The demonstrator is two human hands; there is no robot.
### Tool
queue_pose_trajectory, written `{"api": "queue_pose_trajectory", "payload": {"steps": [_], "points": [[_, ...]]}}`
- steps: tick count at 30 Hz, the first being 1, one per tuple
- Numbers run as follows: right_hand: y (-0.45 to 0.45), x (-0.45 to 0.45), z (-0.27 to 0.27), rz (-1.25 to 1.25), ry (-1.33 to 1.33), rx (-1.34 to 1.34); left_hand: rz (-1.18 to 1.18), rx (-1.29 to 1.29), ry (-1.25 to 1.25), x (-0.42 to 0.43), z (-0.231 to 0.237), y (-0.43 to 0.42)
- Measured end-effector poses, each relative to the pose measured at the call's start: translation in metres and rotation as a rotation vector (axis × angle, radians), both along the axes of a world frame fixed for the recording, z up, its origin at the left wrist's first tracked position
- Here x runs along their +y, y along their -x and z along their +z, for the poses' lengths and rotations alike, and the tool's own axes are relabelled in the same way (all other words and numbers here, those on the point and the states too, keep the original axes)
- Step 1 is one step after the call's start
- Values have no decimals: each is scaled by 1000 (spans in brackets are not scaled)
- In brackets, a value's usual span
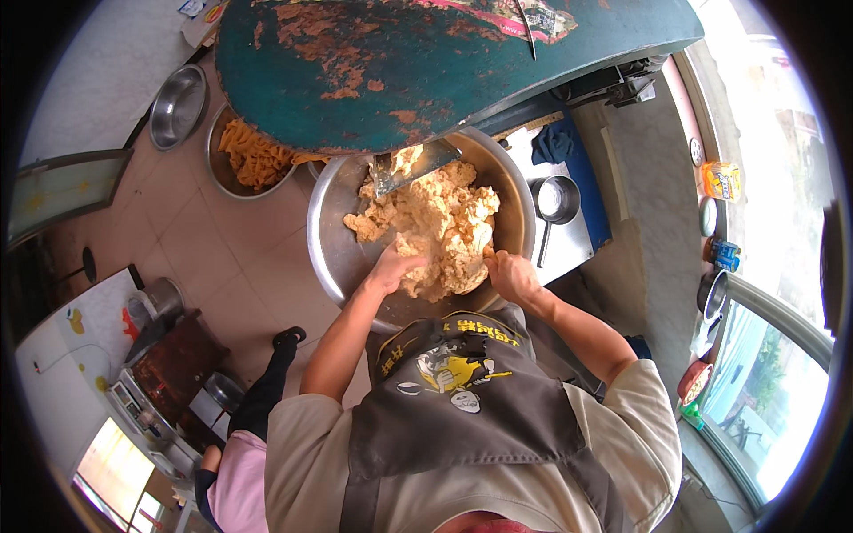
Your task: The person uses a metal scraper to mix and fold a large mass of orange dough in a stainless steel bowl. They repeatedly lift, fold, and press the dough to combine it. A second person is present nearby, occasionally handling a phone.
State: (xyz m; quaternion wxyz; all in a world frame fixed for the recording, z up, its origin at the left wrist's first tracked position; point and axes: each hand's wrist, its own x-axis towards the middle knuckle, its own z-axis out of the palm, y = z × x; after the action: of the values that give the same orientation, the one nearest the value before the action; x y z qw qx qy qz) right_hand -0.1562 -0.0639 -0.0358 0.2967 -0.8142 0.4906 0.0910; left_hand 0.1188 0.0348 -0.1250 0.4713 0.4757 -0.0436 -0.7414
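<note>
A large steel basin (322, 250) stands before me, holding a lumpy mass of pale, shaggy dough (440, 220). My left hand (394, 268) grips the near left side of the dough, its fingers partly hidden in it. On the near right side, my right hand (512, 274) is closed on the edge of the same mass, close to the basin's wall. A metal chute (426, 166) with a scrap of dough on it juts over the far part of the basin. It comes from under a worn green machine housing (280, 86).
Left of the basin, a metal bowl (214, 160) holds orange-yellow strips, with another metal bowl (178, 106) beyond. A saucepan (558, 200) sits on a white surface at right. A person in a pink top (238, 480) stands behind at lower left. A windowsill with packets runs along the right.
</note>
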Motion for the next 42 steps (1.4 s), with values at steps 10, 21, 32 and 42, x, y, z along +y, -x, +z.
{"api": "queue_pose_trajectory", "payload": {"steps": [10,21,32,42], "points": [[-87,-1,45,326,-114,51,-536,-1547,318,36,94,-32],[-7,-61,118,114,73,-253,-360,-1732,576,-88,-34,-95],[15,-62,129,-50,-110,-344,-620,-656,319,-158,-96,-47],[-34,-97,133,103,46,-408,-796,-759,305,-107,2,-50]]}}
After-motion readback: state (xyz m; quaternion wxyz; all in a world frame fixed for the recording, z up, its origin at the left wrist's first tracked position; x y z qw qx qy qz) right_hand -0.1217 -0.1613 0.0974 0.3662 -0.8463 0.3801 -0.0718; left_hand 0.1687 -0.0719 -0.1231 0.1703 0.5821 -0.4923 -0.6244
